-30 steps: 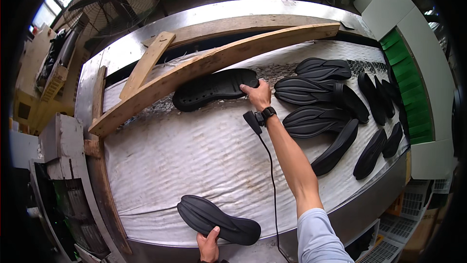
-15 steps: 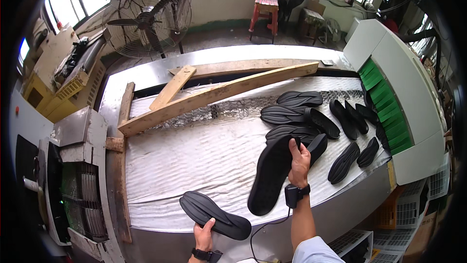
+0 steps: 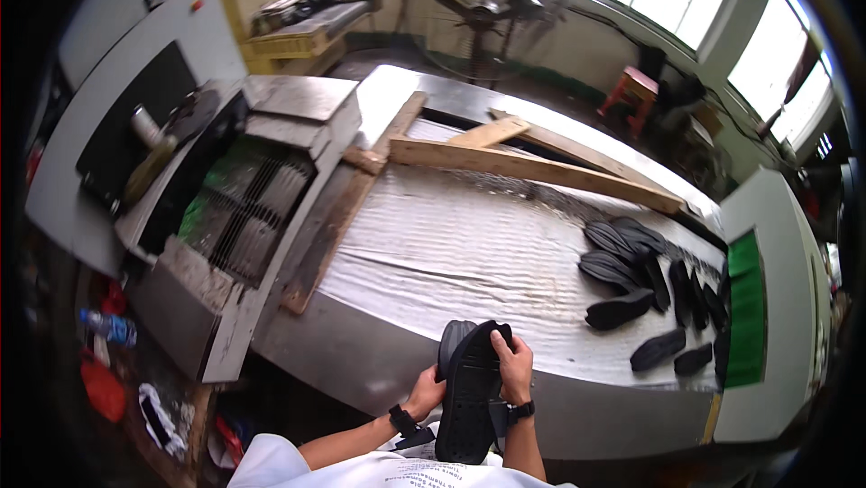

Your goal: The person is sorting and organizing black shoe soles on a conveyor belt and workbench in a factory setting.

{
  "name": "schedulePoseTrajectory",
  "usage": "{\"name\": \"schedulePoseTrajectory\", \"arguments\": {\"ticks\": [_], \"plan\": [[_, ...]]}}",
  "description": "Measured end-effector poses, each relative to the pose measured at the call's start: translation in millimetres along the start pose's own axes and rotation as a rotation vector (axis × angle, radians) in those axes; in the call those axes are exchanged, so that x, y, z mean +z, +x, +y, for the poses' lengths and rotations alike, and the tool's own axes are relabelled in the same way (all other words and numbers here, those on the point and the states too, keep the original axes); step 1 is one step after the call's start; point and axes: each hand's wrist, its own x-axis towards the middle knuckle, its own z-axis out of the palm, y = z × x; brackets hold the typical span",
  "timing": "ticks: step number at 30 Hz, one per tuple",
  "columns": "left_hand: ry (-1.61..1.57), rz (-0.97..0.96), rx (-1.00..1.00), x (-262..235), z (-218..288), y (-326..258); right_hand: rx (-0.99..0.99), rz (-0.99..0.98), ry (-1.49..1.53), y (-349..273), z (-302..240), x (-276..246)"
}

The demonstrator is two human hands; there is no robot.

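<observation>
Close to my body, over the front edge of the conveyor, two black shoe soles are brought together. My right hand (image 3: 515,367) grips the nearer shoe sole (image 3: 469,398) by its upper edge, its inner side with small recesses showing. Behind it, my left hand (image 3: 424,392) is closed on the other shoe sole (image 3: 452,344), which is mostly covered by the first. More black soles (image 3: 616,270) lie in a loose group on the right part of the white conveyor cloth (image 3: 451,244), some overlapping.
Wooden planks (image 3: 541,168) lie across the conveyor's far side. A pale machine housing with a green strip curtain (image 3: 745,308) stands at the right end. At left is a machine with a dark grille (image 3: 248,208); a plastic bottle (image 3: 110,327) lies below. A fan (image 3: 483,19) stands behind.
Both hands have drawn the two soles together in front of my body. The right hand's sole has left the spot beside the group. My view has turned to the left.
</observation>
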Motion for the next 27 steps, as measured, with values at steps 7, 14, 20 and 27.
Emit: {"name": "schedulePoseTrajectory", "arguments": {"ticks": [7, 14, 20, 27], "plan": [[-0.064, 0.412, 0.153, -37.3, 11.4, -42.5, 0.410, -0.440, 0.050, -73.1, 10.1, 39.6], [-0.153, 0.796, 0.464, -153.8, 103.5, -52.8, 0.369, -0.447, 0.006, -76.5, 10.6, 70.4], [-0.099, 1.058, 0.489, -342.7, 185.5, -10.9, 0.220, -0.326, -0.060, -63.4, 9.1, 101.7], [0.078, 1.302, 0.431, -530.9, 249.1, 57.8, 0.179, -0.186, -0.100, -73.0, 29.9, 173.8]]}}
